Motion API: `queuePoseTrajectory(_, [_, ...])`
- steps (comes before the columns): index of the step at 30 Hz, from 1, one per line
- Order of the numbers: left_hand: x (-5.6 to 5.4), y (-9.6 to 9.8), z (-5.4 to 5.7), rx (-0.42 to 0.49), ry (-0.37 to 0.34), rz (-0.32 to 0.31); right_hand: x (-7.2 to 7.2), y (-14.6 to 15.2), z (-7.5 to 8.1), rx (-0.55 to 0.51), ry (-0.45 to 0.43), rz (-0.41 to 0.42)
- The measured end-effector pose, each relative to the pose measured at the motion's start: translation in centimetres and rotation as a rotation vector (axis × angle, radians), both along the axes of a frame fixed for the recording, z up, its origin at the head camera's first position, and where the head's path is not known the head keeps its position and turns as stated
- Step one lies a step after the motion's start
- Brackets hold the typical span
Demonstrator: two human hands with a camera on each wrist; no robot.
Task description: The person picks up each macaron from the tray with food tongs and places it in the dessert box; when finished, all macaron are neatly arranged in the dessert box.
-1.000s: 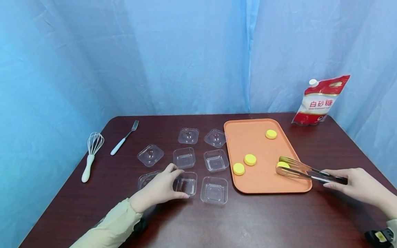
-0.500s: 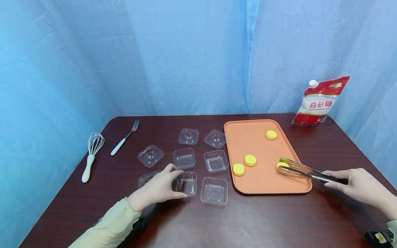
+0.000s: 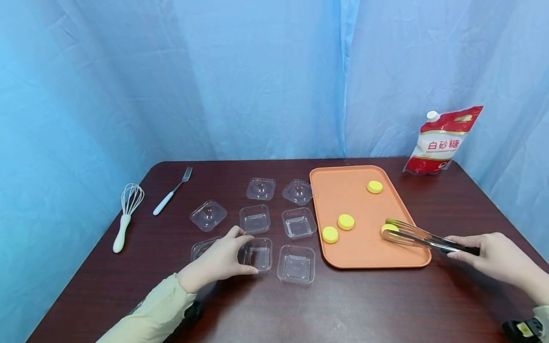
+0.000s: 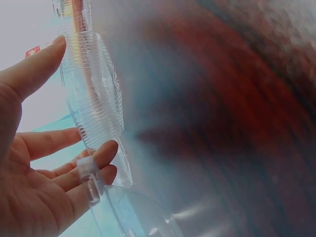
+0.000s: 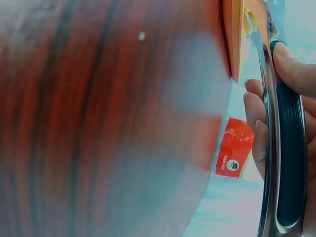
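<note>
My right hand [image 3: 493, 257] grips the black handle of metal food tongs [image 3: 446, 244] at the right; the right wrist view shows thumb and fingers on either side of that handle [image 5: 290, 153]. The tongs' ends straddle a round yellow piece [image 3: 388, 229] on the orange tray [image 3: 364, 257]. My left hand [image 3: 220, 262] holds a clear square plastic container [image 3: 259, 255] by its sides, thumb at the near edge and fingers at the far one. In the left wrist view, its ribbed wall [image 4: 96, 94] stands between thumb and fingers. Another clear piece [image 3: 206, 247] is partly hidden behind this hand.
Several clear containers stand around, one [image 3: 296, 265] beside the held one. Domed clear lids [image 3: 208, 215] lie behind. More yellow pieces [image 3: 345, 222] sit on the tray. A whisk [image 3: 124, 219] and fork [image 3: 172, 192] lie left; a red-and-white sugar bag [image 3: 442, 143] stands back right.
The tongs' ends have drawn slightly closer together around the yellow piece, which has shifted a little left. My left hand has moved slightly left and is now still.
</note>
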State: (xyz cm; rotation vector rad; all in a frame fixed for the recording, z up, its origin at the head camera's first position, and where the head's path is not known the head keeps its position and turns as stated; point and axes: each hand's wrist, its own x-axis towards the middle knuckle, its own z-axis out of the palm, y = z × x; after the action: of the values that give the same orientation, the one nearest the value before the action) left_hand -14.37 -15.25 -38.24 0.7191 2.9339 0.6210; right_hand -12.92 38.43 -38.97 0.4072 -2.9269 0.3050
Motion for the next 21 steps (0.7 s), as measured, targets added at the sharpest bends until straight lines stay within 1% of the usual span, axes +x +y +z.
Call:
queuePoseTrajectory(10, [-0.04, 0.00, -0.14, 0.011, -0.004, 0.013, -0.02, -0.28, 0.35, -0.011, 0.007, -0.003])
queuePoseTrajectory(21, [0.01, 0.01, 0.00, 0.017, -0.006, 0.010, -0.21, -0.78, 0.97, -0.027, 0.061, 0.023])
